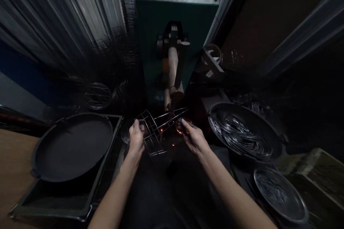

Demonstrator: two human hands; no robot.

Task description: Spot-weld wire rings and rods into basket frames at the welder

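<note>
Both hands hold a wire grid frame [155, 128] under the copper-tipped arm of a green spot-welding machine [173, 68]. My left hand [136, 136] is closed on the frame's left edge. My right hand [190, 134] pinches its right side, where a thin wire piece lies across the grid. A few orange sparks glow near the frame by the right fingers. The frame is tilted, with its near corner low.
A large dark round pan [72, 146] rests in a black tray at the left. A big bowl of loose wire rings [243, 134] stands at the right, a smaller dish [279, 195] of wires nearer me. Stacked wire guards [98, 96] sit behind left.
</note>
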